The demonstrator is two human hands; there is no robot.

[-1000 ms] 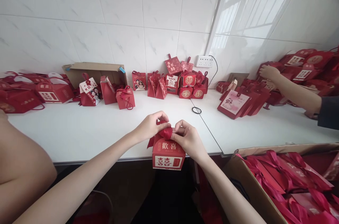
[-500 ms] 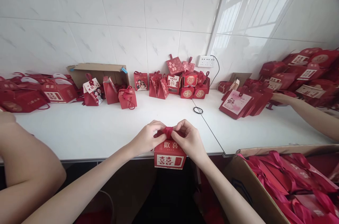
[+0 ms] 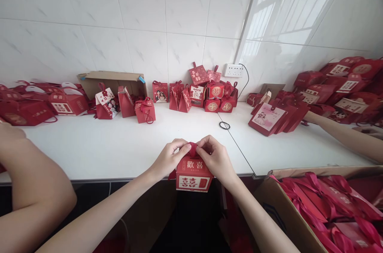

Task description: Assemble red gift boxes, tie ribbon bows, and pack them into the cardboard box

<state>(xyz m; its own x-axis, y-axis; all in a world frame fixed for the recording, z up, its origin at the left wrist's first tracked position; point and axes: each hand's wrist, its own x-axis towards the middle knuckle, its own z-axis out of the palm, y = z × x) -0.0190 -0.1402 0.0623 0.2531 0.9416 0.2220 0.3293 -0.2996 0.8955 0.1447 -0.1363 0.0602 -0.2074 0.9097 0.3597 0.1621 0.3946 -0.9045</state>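
A small red gift box [image 3: 194,171] with a white and red character panel on its front is at the table's front edge, in the middle of the view. A dark red ribbon [image 3: 193,149] is gathered at its top. My left hand [image 3: 175,155] pinches the ribbon from the left, thumb pointing inward. On the other side my right hand [image 3: 213,155] has its thumb and fingers closed on the ribbon too. The ribbon's knot or loop is partly covered by my fingers, and the box's back is hidden.
To the right stands a cardboard carton [image 3: 287,197] of ribboned red boxes. Sample boxes [image 3: 215,97] line the wall, with a black ring [image 3: 224,125] before them. A co-worker's arm [image 3: 38,165] is at left; another person's arm [image 3: 344,137] reaches in at right.
Both hands and the box shift slightly right in view. My left thumb has moved up onto the ribbon knot. The arm at right has shifted a little.
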